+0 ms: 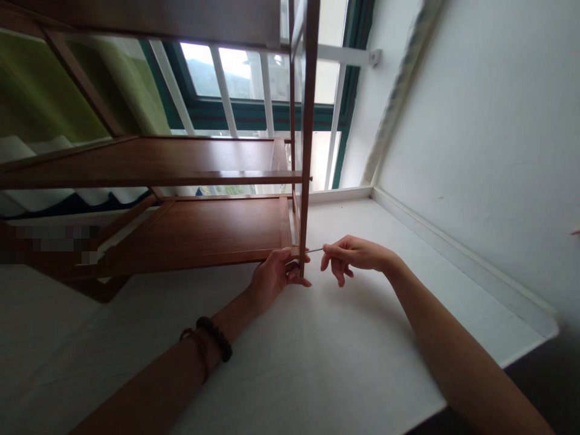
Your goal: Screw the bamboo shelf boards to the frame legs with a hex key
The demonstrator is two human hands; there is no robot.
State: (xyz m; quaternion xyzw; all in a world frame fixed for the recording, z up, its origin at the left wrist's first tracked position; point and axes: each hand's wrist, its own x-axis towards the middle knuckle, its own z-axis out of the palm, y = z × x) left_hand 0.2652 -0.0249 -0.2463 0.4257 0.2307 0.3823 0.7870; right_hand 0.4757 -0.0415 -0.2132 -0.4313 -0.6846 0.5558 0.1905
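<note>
A brown wooden shelf rack fills the left side, with several boards one above another. My left hand is closed around the front right corner of the lowest board, where it meets the upright post. Its fingers wrap under the joint beside the post's foot. Just right of the post, my right hand pinches a thin metal rod that looks like a hex key. The rod's far end reaches the post at the height of the lowest board; the tip is hidden.
The rack stands on a white surface with a front edge at lower right. A white wall rises on the right. Behind are a green-framed window, white bars and green curtains. A bolt head sticks out of the post.
</note>
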